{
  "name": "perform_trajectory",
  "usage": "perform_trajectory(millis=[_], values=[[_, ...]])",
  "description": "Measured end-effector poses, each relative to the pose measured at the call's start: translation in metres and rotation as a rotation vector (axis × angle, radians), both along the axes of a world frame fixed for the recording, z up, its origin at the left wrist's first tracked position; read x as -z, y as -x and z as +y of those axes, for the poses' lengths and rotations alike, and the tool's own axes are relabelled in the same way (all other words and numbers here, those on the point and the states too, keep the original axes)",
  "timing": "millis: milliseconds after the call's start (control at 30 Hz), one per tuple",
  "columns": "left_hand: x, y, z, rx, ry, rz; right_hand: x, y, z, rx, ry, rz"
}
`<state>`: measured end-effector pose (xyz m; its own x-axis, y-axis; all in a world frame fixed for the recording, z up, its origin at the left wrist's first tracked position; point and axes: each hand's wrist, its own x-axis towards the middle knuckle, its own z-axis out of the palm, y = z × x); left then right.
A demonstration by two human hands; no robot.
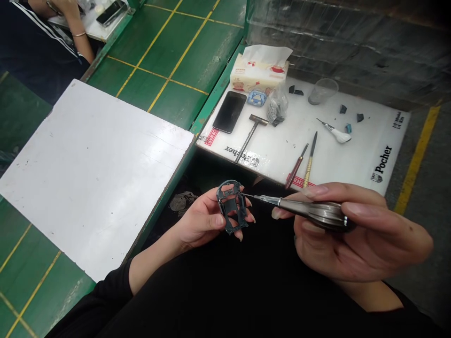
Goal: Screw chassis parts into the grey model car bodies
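Observation:
My left hand (200, 223) holds a dark blue-grey openwork frame (230, 206), a small cast or moulded model part, pinched between thumb and fingertips. My right hand (355, 239) grips a needle-tipped hand tool (310, 211) with a polished metal handle. Its thin point reaches the upper right of the frame and appears to touch it. Part of the tool's handle is hidden by my right fingers, and my left fingers lie behind the frame.
A white Pocher board (303, 136) holds a phone, tissue pack, T-handled tool, small bag, plastic cup, several dark parts and slim tools. A white panel (91, 173) lies left on the green bench (169, 61). A co-worker's arm (79, 37) is top left.

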<state>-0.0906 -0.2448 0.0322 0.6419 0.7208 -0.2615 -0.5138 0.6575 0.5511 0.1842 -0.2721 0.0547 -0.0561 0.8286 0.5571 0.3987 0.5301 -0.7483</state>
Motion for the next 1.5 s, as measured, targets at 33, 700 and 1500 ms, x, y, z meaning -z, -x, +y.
perform_trajectory(millis=[33, 700, 1500], values=[[0.000, 0.000, 0.000, -0.001, 0.001, 0.008, -0.005, 0.002, 0.003, 0.008, -0.065, 0.017], [0.002, -0.001, -0.002, -0.048, 0.015, 0.066, -0.017, 0.011, 0.001, -0.053, -0.203, -0.091], [0.003, 0.001, -0.005, -0.217, -0.268, 0.426, -0.055, 0.015, 0.028, 0.030, 0.491, -0.390]])
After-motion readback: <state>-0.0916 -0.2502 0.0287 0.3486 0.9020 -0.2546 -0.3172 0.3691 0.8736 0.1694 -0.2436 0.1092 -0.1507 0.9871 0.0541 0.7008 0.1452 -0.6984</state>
